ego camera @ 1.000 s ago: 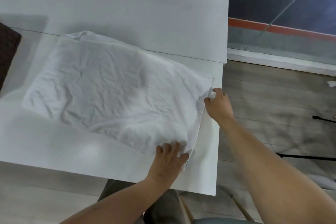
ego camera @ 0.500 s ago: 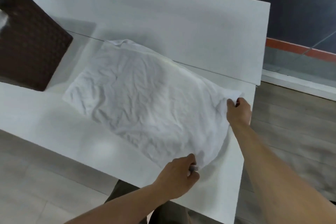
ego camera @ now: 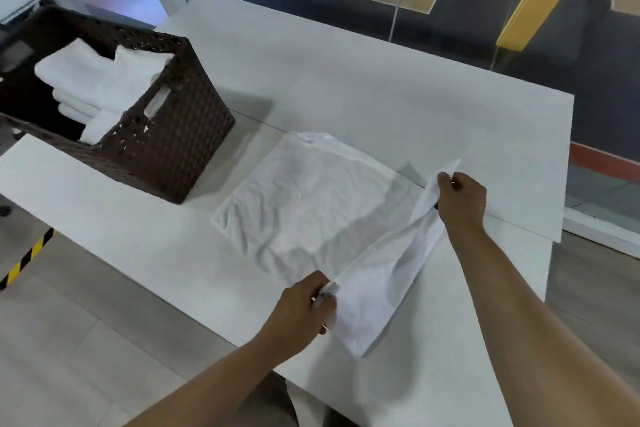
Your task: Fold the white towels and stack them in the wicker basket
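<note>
White table (ego camera: 363, 80), one basket (ego camera: 180, 149), one towel (ego camera: 311, 204), two hands gripping

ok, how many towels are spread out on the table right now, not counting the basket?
1. The white towel lies on the table, right of the wicker basket, its near edge lifted by left hand and right hand. Folded towels sit inside the basket; more may be hidden.

Both hands (ego camera: 462, 199) lift towel (ego camera: 304, 204) edge, prob. folding.
</note>
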Tool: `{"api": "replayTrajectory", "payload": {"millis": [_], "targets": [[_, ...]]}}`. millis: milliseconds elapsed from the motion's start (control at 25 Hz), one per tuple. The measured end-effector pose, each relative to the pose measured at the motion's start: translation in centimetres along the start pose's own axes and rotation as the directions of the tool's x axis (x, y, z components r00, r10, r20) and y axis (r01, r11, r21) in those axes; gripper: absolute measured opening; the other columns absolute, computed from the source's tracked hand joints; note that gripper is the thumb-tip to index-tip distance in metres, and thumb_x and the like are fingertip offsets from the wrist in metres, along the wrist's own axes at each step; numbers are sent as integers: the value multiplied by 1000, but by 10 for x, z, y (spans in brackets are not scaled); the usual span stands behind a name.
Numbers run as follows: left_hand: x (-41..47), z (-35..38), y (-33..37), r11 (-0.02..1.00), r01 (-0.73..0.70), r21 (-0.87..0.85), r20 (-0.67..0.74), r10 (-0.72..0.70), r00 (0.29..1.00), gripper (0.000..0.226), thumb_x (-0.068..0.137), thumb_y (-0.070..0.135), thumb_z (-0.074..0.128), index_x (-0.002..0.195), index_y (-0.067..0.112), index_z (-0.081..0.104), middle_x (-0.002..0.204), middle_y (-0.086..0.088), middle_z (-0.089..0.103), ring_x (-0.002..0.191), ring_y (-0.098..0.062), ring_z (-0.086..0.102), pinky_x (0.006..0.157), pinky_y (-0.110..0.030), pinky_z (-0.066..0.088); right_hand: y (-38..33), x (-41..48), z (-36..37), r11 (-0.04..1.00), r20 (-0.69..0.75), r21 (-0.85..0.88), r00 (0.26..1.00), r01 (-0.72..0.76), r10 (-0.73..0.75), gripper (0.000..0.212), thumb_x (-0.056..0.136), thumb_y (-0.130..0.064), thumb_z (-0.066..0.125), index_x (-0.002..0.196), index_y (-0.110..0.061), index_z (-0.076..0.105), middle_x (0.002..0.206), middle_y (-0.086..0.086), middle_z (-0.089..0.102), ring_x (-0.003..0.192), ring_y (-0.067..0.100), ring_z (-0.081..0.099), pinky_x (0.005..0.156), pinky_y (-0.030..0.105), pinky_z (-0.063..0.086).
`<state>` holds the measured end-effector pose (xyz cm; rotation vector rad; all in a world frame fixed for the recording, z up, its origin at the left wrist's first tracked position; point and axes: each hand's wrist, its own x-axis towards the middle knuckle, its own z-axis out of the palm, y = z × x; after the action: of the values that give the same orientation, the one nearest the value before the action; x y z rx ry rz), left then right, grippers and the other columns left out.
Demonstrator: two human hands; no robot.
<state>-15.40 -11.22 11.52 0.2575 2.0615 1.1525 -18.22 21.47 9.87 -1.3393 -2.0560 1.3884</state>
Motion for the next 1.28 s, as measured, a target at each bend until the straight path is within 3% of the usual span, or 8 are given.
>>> {"api": "replayTrajectory", "payload": {"millis": [400, 600, 880, 960, 1040, 1120, 1200, 1280], "targets": [[81, -160, -35, 997, 33, -68, -40, -35, 999, 15, 99, 19, 56, 85, 14, 57, 74, -11, 66, 60, -26, 66, 61, -39, 59, -89, 17, 156, 999, -52, 40, 999, -14, 16, 38, 91, -23, 51, 73, 10, 43, 64, 17, 48, 55, 25, 50, 54, 30, 39], [113, -206, -50, 994, 76, -83, -45, -80, 996, 13, 99, 16, 55, 91, 8, 60, 68, -6, 63, 56, -16, 62, 61, -42, 59, -115, 24, 209, 997, -41, 51, 997, -56, 58, 36, 83, -27, 47, 71, 6, 41, 62, 16, 47, 56, 24, 46, 54, 32, 35], [144, -230, -67, 984, 173, -31, -175, -175, 969, 14, 100, 21, 57, 90, 11, 60, 73, -7, 70, 58, -21, 69, 61, -40, 62, -141, 43, 280, 1000, 62, -4, 998, -23, 23, 43, 96, -16, 48, 59, -18, 26, 53, -1, 29, 53, 16, 31, 54, 29, 26], [157, -234, -77, 976, 220, 11, -205, -213, 955, 14, 99, 25, 57, 90, 16, 61, 74, -5, 71, 59, -20, 70, 64, -42, 62, -138, 52, 298, 999, 103, -19, 994, -34, 36, 38, 97, -16, 47, 61, -20, 37, 54, -2, 36, 51, 15, 35, 55, 29, 30], [168, -237, -86, 963, 256, 88, -254, -227, 940, 19, 98, 34, 57, 87, 19, 61, 72, -2, 71, 61, -19, 69, 65, -41, 60, -134, 52, 311, 999, 263, 18, 964, -50, 43, 18, 100, -21, 49, 97, -22, 66, 76, -1, 62, 65, 15, 60, 65, 33, 48], [176, -237, -97, 937, 289, 196, -310, -220, 925, 25, 97, 40, 58, 82, 19, 60, 72, 2, 69, 66, -20, 66, 65, -38, 55, -123, 49, 319, 999, 368, -13, 929, -40, 42, 38, 100, -27, 50, 137, -22, 56, 110, -1, 68, 97, 18, 69, 86, 36, 54], [182, -237, -107, 902, 329, 282, -358, -219, 908, 24, 96, 38, 59, 84, 18, 59, 81, 4, 68, 74, -19, 62, 66, -35, 49, -109, 34, 313, 995, 348, -95, 936, -15, 47, 39, 99, -26, 49, 138, -25, 55, 115, -3, 66, 102, 17, 65, 88, 34, 54], [189, -237, -116, 881, 359, 307, -397, -224, 890, 21, 94, 39, 63, 93, 17, 60, 96, 0, 65, 83, -21, 61, 69, -34, 45, -87, 7, 295, 987, 263, -162, 963, -12, 55, 35, 98, -20, 47, 131, -24, 59, 108, -7, 64, 94, 13, 62, 76, 24, 48]]}}
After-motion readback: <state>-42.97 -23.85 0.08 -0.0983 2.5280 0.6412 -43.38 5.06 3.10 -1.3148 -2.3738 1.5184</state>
